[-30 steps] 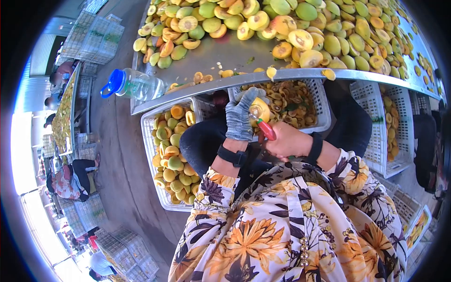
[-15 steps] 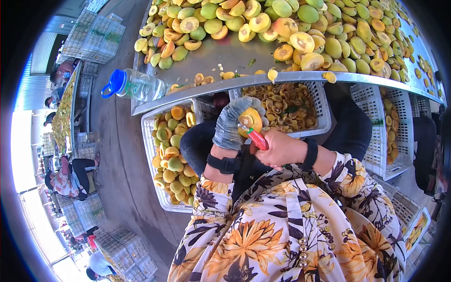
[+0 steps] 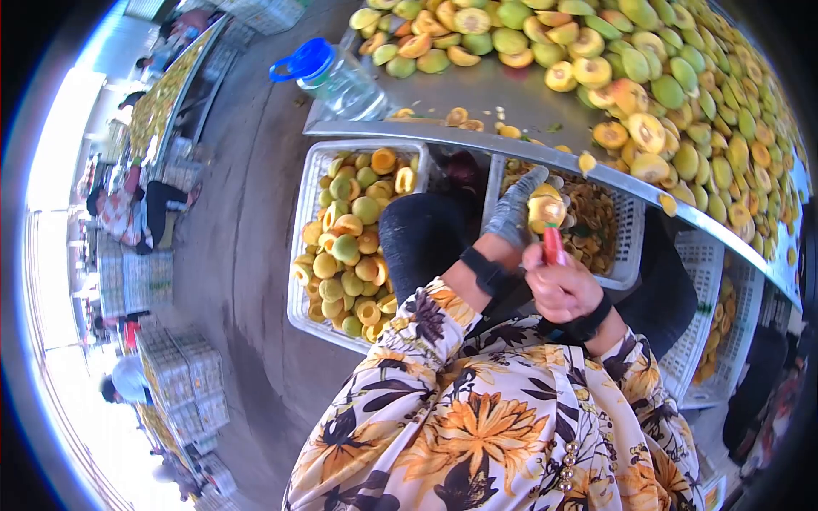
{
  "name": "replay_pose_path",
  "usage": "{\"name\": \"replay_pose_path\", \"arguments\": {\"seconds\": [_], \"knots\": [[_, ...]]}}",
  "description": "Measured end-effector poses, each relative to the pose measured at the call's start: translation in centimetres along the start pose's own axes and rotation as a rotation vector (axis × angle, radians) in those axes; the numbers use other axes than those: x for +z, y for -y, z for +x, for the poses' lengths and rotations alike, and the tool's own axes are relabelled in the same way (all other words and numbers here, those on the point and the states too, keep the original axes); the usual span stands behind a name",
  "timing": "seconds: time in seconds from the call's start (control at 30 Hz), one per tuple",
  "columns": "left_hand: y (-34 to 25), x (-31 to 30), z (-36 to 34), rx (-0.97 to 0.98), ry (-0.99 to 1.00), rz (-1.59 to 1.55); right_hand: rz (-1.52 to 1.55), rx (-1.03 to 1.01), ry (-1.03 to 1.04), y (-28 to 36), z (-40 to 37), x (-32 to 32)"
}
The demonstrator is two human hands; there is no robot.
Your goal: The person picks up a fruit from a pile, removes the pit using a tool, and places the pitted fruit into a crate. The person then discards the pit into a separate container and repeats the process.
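Monitoring remotely, I logged the left hand (image 3: 514, 213), gloved, fingers clamped round a cut fruit (image 3: 545, 208) over the crate of scraps (image 3: 630, 240). Right hand (image 3: 566, 289), fingers closed on a red-handled tool (image 3: 554, 246), aimed its long axis straight at the cut face; tip contact, I couldn't tell.

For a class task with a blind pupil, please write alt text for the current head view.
A gloved left hand holds a cut stone fruit while the bare right hand holds a red-handled tool to it, near a crate of fruit scraps. A crate of fruit stands left; a metal table beyond bears heaped fruit halves and a blue-capped bottle.
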State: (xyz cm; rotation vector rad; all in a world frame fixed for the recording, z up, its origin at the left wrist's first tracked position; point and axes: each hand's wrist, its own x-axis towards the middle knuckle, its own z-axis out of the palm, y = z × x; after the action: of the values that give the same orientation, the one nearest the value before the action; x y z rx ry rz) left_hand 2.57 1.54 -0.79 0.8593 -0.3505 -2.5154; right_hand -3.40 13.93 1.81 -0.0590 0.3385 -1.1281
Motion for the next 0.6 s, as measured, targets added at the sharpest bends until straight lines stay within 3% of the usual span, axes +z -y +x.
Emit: {"name": "replay_pose_path", "arguments": {"seconds": [0.07, 0.1, 0.13, 0.23, 0.27, 0.33, 0.4, 0.47, 0.53, 0.6], "knots": [[-0.2, -1.2, 1.8, 0.131, -0.185, -0.126, -0.111, -0.052, 0.167, 0.3, -0.2, 1.5], [-1.4, -2.7, 1.5, 0.093, -0.112, -0.147, -0.122, -0.099, 0.105, 0.5, -0.3, 1.4], [-3.4, -1.0, -0.5, 0.195, -0.179, -0.130, -0.133, -0.151, 0.043, 0.8, -0.4, 1.1], [-9.2, -4.5, -5.0, 0.516, -0.088, -0.012, -0.671, -0.079, -0.552, 1.7, -0.2, -0.2], [-11.6, -5.5, -7.8, 0.614, -0.089, 0.088, -0.677, -0.054, -0.543, 1.6, -0.2, -1.7], [-15.4, -9.8, -11.6, 0.771, -0.392, 0.124, -1.055, 0.021, -0.811, 1.2, -0.9, -4.7], [-18.0, -17.3, -16.2, 0.845, -0.808, 0.516, -1.023, 0.064, -0.814, 1.1, -1.4, -5.8], [-18.6, -23.3, -20.0, 0.649, -1.219, 0.584, -1.012, 0.076, -0.846, 0.7, -1.2, -6.7], [-18.0, -31.9, -22.4, 0.576, -1.431, 0.692, -1.042, 0.081, -0.851, 0.2, -0.6, -7.0], [-17.3, -33.3, -23.4, 0.490, -1.527, 0.822, -1.072, 0.090, -0.815, -0.2, -0.1, -6.9]]}}
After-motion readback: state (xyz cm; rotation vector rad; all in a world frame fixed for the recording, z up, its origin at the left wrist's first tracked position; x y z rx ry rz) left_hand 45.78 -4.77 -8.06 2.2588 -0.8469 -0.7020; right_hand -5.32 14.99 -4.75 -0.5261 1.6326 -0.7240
